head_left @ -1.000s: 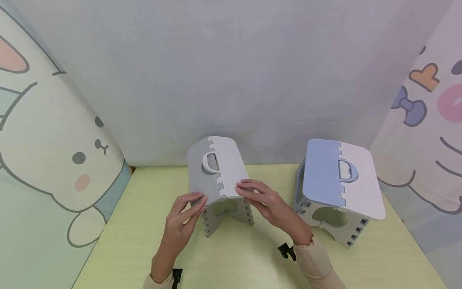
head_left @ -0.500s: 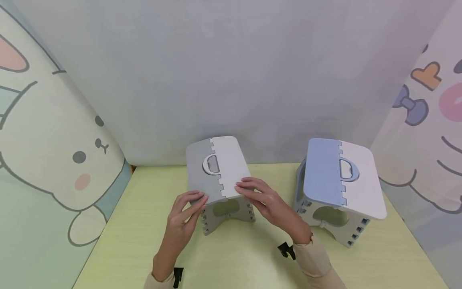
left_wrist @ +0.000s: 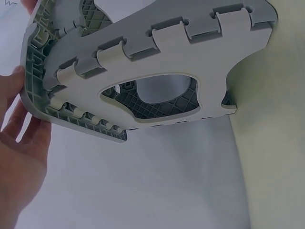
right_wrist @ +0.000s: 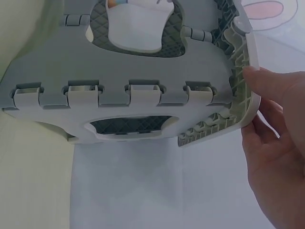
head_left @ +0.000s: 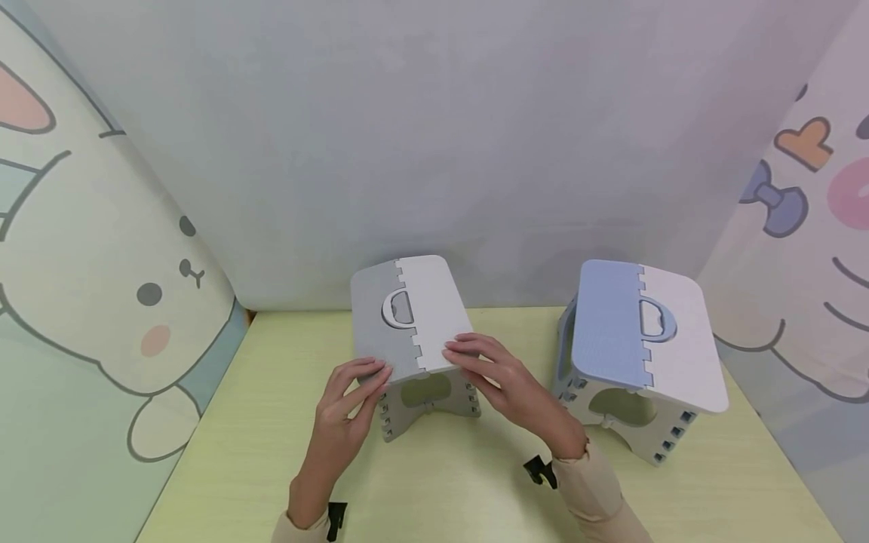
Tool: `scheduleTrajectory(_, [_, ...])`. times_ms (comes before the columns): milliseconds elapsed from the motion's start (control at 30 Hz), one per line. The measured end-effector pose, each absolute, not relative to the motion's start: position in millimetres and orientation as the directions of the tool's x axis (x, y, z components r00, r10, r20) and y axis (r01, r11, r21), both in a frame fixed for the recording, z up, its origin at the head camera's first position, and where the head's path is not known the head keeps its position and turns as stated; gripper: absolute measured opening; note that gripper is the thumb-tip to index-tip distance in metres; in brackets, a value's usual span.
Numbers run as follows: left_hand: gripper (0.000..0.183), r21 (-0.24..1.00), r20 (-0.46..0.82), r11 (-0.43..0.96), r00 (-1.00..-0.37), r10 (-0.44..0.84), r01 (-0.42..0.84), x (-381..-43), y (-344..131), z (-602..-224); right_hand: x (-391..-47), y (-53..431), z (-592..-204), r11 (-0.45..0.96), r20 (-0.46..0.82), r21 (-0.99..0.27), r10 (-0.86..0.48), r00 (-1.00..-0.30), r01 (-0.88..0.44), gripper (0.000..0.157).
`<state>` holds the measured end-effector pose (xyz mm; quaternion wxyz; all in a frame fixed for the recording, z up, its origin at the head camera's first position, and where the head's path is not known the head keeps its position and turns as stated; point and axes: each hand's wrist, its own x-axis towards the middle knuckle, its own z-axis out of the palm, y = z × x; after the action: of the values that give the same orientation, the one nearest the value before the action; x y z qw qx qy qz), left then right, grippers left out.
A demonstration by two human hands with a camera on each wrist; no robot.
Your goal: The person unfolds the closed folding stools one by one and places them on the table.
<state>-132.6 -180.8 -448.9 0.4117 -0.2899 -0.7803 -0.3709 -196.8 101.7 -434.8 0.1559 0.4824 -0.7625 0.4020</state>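
A grey and white folding stool (head_left: 441,309) stands unfolded on the table, its seat nearly flat and its loop handle lying in the middle slot. My left hand (head_left: 345,411) holds the near left corner of the grey half, fingers on top and thumb at the front edge. On the white half, my right hand (head_left: 505,381) grips the near right corner in the same way. Seen from below, the grey and white hinged legs (left_wrist: 157,52) are spread. In the right wrist view, my right thumb (right_wrist: 269,83) presses against the ribbed rim of the seat.
A blue and white folding stool (head_left: 611,324), also unfolded, stands to the right, near my right forearm. The pale yellow-green table (head_left: 271,392) ends at a grey cloth backdrop (head_left: 434,151). Cartoon-printed panels (head_left: 88,264) border the left and right sides.
The stool's seat has gone from peaked along its centre seam to nearly flat, and its legs stand spread further. Both hands have kept their hold on the near corners.
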Motion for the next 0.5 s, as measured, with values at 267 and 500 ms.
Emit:
scheduleTrajectory(267, [0.029, 0.331, 0.867, 0.567, -0.481, 0.133, 0.754, -133.2, -178.6, -450.4, -199.5, 99.8, -440.1, 0.171, 0.677, -0.441, -0.581, -0.451, -0.881, 0.062])
scheduleTrajectory(500, [0.027, 0.332, 0.878, 0.58, -0.468, 0.097, 0.744, -135.0, -175.1, -451.1, -201.9, 97.4, -440.2, 0.153, 0.707, -0.449, -0.541, -0.455, -0.88, 0.059])
